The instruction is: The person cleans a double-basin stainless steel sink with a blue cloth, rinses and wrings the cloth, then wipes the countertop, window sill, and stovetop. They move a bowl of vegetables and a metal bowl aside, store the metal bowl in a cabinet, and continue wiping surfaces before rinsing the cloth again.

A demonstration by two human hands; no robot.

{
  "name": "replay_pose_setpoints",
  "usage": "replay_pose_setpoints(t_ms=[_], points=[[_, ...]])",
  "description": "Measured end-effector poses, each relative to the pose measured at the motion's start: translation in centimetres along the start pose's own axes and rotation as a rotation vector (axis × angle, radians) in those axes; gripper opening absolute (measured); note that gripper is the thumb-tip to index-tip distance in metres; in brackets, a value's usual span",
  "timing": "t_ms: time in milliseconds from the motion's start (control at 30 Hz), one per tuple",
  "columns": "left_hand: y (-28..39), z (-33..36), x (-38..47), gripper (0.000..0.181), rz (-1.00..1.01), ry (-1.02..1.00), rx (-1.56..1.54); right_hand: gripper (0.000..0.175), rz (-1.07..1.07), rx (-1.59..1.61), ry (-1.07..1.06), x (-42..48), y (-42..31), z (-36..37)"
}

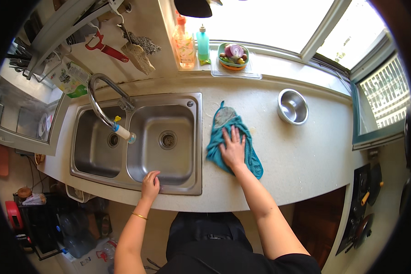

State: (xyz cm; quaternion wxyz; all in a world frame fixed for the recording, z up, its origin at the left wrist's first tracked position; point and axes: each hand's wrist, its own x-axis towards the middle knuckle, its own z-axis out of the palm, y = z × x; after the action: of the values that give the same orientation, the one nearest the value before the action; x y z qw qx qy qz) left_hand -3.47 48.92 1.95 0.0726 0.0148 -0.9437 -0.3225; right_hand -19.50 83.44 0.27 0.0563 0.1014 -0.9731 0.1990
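Note:
My right hand [233,148] lies flat, fingers spread, on a bunched teal towel [251,164] on the pale countertop. A grey patch shows at the towel's far end, beside a small hanging loop. At the front rim of the double stainless steel sink [198,150], my left hand [151,185] rests with fingers loosely bent and nothing visible in it. Beyond that hand is the right basin, with a drain strainer [167,139]. Above the divider hangs the chrome gooseneck faucet [97,102] with a filter nozzle. To the towel's right stands a steel bowl [293,107].
On the windowsill are an orange soap bottle [185,48], a turquoise pump bottle [203,44] and a small basket [233,56] holding a cut onion. A red peeler [106,49] and a loofah [138,56] hang at the upper left. An open window sash [380,99] juts in at the right.

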Motion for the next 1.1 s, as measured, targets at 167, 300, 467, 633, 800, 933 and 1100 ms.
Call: replay_pose_setpoints(t_ms=[167, 300, 467, 633, 800, 933, 1100], points=[[-0.8, 1.3, -2.0, 0.024, -0.203, 0.020, 0.109, 0.037, 0.115, 0.585, 0.214, 11.7, 2.7, 3.3], [-0.4, 1.9, -1.3, 0.025, -0.129, 0.040, 0.134, 0.039, -0.208, 0.449, 0.058, 19.1, 0.1, 5.3], [-0.6, 1.7, -1.3, 0.024, -0.143, 0.009, 0.132, 0.048, -0.261, 0.119, 0.013, 19.1, -2.3, 6.3], [-0.7, 1.3, -1.2, 0.021, -0.148, 0.053, 0.118, 0.054, -0.225, 0.151, -0.094, 3.6, -6.3, 2.4], [-0.6, 1.6, -1.0, 0.019, -0.130, 0.041, 0.136, 0.059, -0.200, 0.072, -0.361, -9.6, -6.9, -0.7], [-0.6, 1.3, -1.5, 0.019, -0.135, 0.032, 0.152, 0.055, -0.171, 0.092, -0.279, -2.5, -6.1, 0.9], [-0.8, 1.8, -0.7, 0.020, -0.154, 0.009, 0.094, 0.048, -0.173, 0.019, -0.006, 14.1, -2.2, 4.2]])
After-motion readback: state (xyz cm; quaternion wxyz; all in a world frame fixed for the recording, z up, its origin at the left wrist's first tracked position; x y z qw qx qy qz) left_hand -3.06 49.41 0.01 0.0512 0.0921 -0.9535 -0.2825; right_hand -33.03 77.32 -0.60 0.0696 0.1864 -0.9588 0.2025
